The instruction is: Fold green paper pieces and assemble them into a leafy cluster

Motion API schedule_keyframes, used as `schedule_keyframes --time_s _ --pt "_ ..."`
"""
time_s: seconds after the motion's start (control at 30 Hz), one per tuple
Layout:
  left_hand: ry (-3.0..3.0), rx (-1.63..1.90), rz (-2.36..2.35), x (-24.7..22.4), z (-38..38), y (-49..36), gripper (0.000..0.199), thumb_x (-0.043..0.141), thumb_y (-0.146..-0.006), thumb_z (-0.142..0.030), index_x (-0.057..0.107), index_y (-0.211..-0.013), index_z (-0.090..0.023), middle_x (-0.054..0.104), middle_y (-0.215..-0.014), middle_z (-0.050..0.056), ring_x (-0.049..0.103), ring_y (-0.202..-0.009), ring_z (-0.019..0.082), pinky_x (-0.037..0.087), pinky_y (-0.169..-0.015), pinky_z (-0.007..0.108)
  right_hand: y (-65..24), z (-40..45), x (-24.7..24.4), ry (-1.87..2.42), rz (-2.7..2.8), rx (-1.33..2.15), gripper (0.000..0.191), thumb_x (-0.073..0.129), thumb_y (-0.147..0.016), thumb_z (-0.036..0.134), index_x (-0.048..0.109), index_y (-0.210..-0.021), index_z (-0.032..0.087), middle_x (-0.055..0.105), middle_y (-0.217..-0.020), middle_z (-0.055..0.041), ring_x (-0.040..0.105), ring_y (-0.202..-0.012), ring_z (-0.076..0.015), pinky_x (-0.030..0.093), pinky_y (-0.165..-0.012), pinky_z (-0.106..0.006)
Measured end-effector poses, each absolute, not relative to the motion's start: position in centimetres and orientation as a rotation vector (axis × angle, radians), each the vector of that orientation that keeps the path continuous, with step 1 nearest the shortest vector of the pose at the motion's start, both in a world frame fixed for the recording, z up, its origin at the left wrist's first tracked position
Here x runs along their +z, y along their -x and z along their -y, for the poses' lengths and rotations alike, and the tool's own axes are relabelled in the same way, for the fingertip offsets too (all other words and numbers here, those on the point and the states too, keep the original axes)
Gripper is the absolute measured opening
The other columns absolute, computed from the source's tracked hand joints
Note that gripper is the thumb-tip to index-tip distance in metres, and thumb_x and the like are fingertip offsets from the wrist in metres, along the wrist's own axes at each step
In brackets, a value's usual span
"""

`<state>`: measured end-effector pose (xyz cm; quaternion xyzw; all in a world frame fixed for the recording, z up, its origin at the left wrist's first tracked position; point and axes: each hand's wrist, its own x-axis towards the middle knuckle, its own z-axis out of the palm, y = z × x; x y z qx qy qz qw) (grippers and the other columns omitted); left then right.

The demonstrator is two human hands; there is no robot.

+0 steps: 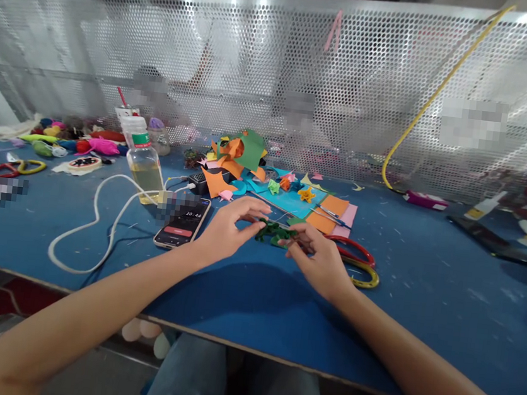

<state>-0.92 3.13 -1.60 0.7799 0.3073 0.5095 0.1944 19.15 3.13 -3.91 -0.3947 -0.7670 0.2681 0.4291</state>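
A dark green, crumpled-looking paper piece [273, 233] is held above the blue table between my two hands. My left hand [230, 227] pinches its left end with thumb and forefinger. At the other end, the fingers of my right hand [318, 254] are closed on the piece and partly cover it. Just past my right hand lie scissors [369, 275] with one red and one yellow handle; their blades are hidden. Sheets of orange paper [327, 212] and blue paper [291, 202] lie behind, with a small orange paper star [307, 194] on the blue one.
A lit phone [182, 223] lies left of my left hand, near a looping white cable [102, 192] and a bottle of yellowish liquid [145, 171]. Coloured paper scraps [239, 157] are heaped at the back. A perforated metal screen [259, 64] borders the table [242, 296].
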Motion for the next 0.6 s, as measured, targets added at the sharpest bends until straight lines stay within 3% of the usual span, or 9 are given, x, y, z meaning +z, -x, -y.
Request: schedule_keyframes --time_s 0.47,0.6 --pt "-2.162 1.454 -0.845 -1.31 -2.97 0.82 0.019 0.064 -0.077 -0.02 0.059 -0.095 -0.018 0.06 -0.095 0.005 0.06 -0.082 0.013 0.054 -0.078 0.03 -19.07 -2.68 -3.6 0.928 1.893 0.615 0.013 0.049 -0.082 0.026 0.048 -0.094 0.02 0.068 -0.076 -0.0025 0.066 -0.064 -0.0155 0.051 -0.059 -0.028" --pt "-2.071 1.428 -0.934 -1.33 -2.75 0.59 0.019 0.065 -0.074 -0.019 0.059 -0.092 -0.018 0.058 -0.092 0.004 0.059 -0.078 0.012 0.055 -0.069 0.026 -19.11 -2.47 -3.68 0.905 1.932 0.467 0.014 0.051 -0.083 0.028 0.05 -0.094 0.02 0.065 -0.068 -0.0005 0.063 -0.058 -0.0139 0.05 -0.056 -0.026"
